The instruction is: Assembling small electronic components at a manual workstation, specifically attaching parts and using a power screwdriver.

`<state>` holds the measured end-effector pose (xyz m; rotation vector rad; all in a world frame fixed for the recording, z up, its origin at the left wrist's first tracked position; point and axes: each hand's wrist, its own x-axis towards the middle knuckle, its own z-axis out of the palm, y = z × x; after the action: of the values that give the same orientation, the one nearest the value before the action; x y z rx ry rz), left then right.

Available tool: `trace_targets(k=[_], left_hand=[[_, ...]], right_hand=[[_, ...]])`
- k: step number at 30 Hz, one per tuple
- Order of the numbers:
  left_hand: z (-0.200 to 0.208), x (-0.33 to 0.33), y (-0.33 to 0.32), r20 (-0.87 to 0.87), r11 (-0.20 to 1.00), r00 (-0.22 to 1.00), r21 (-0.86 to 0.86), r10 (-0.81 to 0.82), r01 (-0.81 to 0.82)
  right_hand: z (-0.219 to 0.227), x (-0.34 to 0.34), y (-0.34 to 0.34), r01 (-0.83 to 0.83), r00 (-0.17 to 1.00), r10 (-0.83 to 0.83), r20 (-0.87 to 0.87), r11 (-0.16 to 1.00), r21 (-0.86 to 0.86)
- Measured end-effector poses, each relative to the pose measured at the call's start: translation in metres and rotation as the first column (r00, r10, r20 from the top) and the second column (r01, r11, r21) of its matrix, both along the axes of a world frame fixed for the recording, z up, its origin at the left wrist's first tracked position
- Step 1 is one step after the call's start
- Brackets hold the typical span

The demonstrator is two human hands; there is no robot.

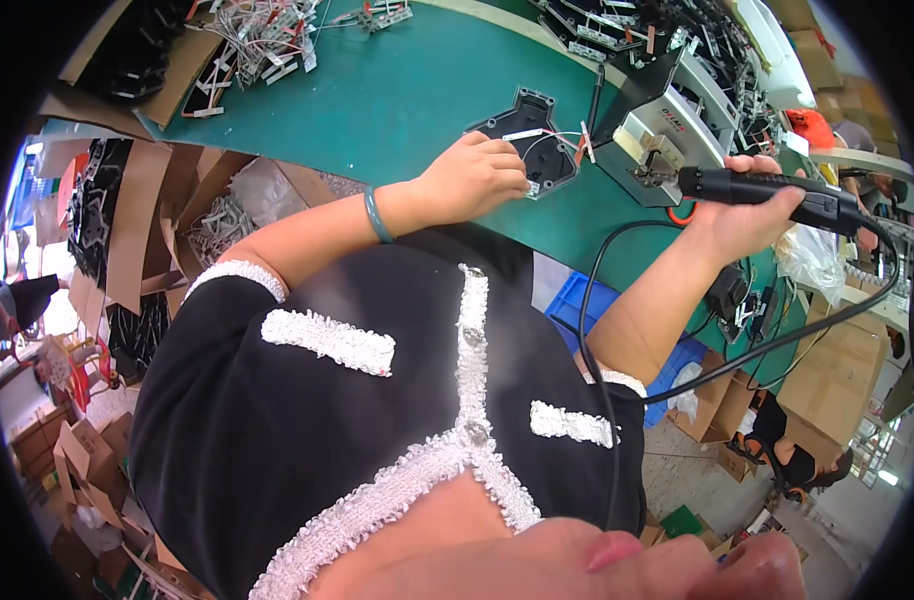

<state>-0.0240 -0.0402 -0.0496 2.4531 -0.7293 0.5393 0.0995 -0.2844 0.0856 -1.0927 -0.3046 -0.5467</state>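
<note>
A black plastic housing with several corners lies on the green work table, with thin wires and small white strips across it. My left hand has its fingers curled together over the housing's near left edge, holding it. In my right hand is a black electric screwdriver, with my fingers wrapped round its body and its cable trailing from the right end. The screwdriver's left end is at the front of a silver-grey screw feeder, whose small opening it partly covers.
Wired strips pile up at the table's far left. More black housings are heaped behind the feeder. The screwdriver's black cable loops past my right forearm. A blue crate and cardboard boxes stand below the table.
</note>
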Motion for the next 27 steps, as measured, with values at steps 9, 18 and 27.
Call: trace_targets(k=[9, 18, 27], left_hand=[[-0.009, 0.002, 0.005, -0.002, 0.998, 1.0, -0.066, -0.017, 0.017], [-0.019, 0.008, 0.008, 0.043, 0.992, 0.996, -0.101, -0.075, 0.079], [-0.019, 0.006, 0.007, -0.002, 0.991, 0.993, -0.073, -0.115, 0.115]], right_hand=[[-0.023, 0.018, 0.01, -0.039, 0.975, 0.094, 0.203, 0.965, -0.259], [-0.048, -0.039, 0.029, -0.186, 0.983, 0.183, -0.032, 0.971, -0.149], [-0.066, -0.065, 0.079, -0.372, 0.928, 0.365, -0.076, 0.899, -0.229]])
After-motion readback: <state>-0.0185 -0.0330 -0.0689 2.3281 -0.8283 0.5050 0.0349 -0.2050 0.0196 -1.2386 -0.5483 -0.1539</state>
